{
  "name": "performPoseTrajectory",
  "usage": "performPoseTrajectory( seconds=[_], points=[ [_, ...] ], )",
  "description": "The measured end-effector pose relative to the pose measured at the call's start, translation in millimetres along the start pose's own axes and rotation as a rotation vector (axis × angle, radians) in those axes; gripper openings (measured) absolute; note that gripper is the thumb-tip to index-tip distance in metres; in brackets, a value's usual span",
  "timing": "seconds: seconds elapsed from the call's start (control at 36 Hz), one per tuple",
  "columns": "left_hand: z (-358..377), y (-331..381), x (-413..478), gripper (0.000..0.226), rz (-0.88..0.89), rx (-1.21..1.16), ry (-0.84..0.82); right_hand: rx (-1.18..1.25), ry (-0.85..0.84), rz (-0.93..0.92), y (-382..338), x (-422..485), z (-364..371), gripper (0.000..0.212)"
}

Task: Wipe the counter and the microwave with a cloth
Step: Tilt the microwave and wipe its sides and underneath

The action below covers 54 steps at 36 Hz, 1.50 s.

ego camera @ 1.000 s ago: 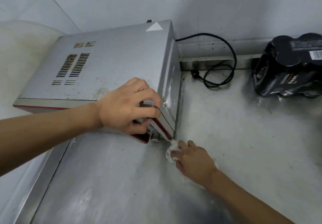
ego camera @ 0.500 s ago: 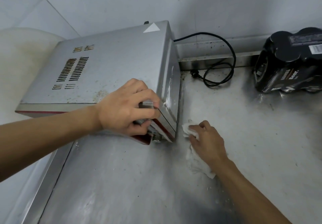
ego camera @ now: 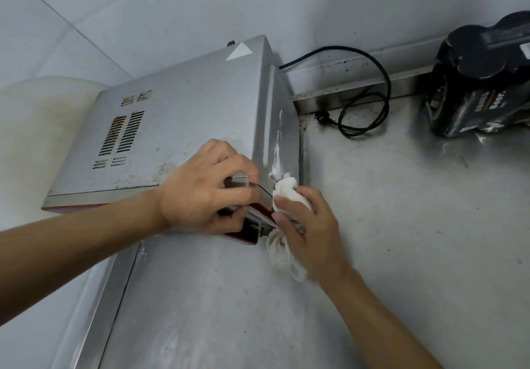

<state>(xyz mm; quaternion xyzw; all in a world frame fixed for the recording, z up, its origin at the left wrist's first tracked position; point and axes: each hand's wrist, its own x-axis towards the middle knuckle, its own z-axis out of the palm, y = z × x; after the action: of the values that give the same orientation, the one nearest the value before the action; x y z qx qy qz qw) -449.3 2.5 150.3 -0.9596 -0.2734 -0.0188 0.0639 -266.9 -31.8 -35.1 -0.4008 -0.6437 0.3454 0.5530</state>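
Cloth [ego camera: 286, 189]: a white rag is bunched against the near right corner of the microwave [ego camera: 177, 127], low on its side panel. Its tail is trailed down onto the counter [ego camera: 401, 225].
Right hand [ego camera: 309, 234]: the cloth is gripped, with the fingers [ego camera: 289, 211] curled round the bunch and pressed to the panel.
Left hand [ego camera: 200, 196]: the microwave's front corner is clasped, with the fingers [ego camera: 229, 162] hooked over the top edge and the thumb tucked below.
Microwave: it is set at the counter's left end by the wall. A white smear [ego camera: 276, 150] is seen on the side panel just above the cloth.
Counter: steel, specked with grime, thickest along the back ledge.
Beyond: a black cable [ego camera: 381, 90] is looped behind the microwave, and a dark pack of cans [ego camera: 481, 82] is stood at the far right.
Risk: the smear may only be spread if the cloth is dragged dry. The microwave may be shoved or tipped if the steadying grip slips, and the cloth's tail may be caught under the corner.
Hidden: the door front and the underside are not shown. Whether the corner is lifted cannot be told. The pack is cut off at the edge.
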Motion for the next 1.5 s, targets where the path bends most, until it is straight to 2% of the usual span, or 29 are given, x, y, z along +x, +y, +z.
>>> performPoseTrajectory(
  seconds=[0.17,0.25,0.42,0.53,0.67,0.89,1.08,1.31,1.42,1.5],
  points=[
    [1,-1,-1,0.017,-0.017,0.026,-0.008,-0.030,0.088,-0.172,-33,39,-9,0.019],
    [0,-1,0,0.016,-0.017,0.030,-0.006,-0.027,0.082,-0.092,-24,33,-4,0.031],
    [0,0,0,0.014,-0.018,0.028,-0.020,-0.104,-0.004,0.060,12,10,1,0.024],
    [-1,0,1,0.014,-0.012,0.037,-0.022,-0.117,0.029,0.023,-4,24,-4,0.020],
    [1,-1,-1,0.016,-0.008,0.038,-0.003,-0.100,0.063,-0.132,-21,33,0,0.026],
    [2,-1,0,0.014,-0.005,0.045,-0.009,-0.110,-0.013,0.013,10,13,1,0.024],
    [3,-2,-1,0.016,-0.006,0.042,-0.005,-0.138,0.121,-0.139,-27,39,0,0.020],
    [4,-1,-1,0.014,0.001,0.050,-0.001,-0.146,0.055,-0.036,0,23,0,0.025],
    [4,-1,0,0.015,0.000,0.050,0.003,-0.105,0.132,-0.111,-18,41,-4,0.026],
    [4,-3,-1,0.018,0.005,0.032,0.013,-0.075,0.207,-0.123,-27,47,1,0.019]
  ],
)
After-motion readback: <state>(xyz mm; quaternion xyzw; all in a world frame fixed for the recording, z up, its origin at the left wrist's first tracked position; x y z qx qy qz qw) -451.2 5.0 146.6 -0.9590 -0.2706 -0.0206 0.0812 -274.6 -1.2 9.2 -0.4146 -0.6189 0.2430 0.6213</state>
